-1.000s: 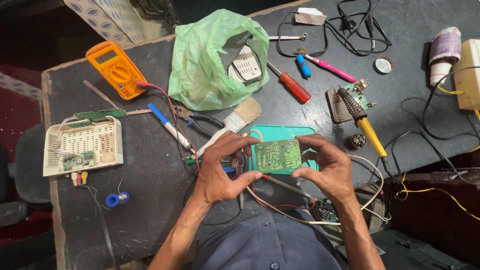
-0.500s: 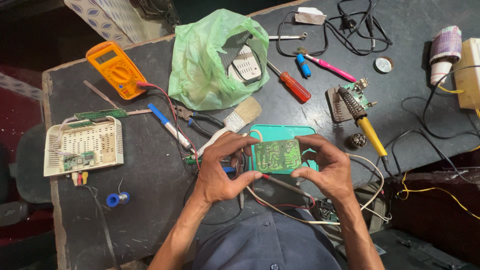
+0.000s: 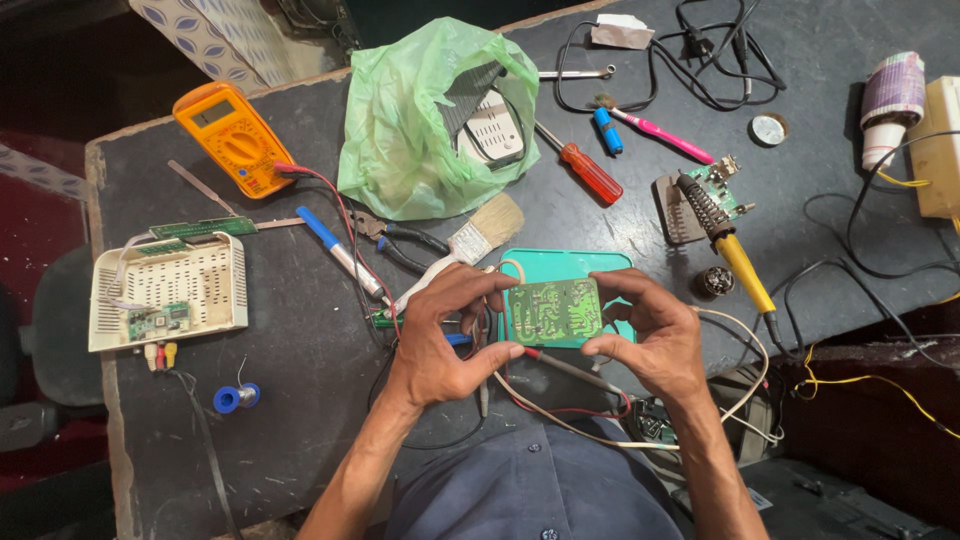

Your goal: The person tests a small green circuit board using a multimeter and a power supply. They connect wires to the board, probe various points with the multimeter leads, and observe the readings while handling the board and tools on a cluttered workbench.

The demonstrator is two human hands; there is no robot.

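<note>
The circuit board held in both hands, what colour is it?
Green, with pale solder traces; the circuit board shows best in the head view, gripped between the left hand and right hand.

Bare forearms, no sleeves showing; a dark navy buttoned shirt (image 3: 530,490).

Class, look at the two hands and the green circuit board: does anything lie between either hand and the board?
Nothing visible does. The left hand and right hand both grip the green circuit board directly at its side edges, above the teal tray.

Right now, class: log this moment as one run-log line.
left hand: holds circuit board | right hand: holds it | below: teal tray | surface: dark workbench
</note>
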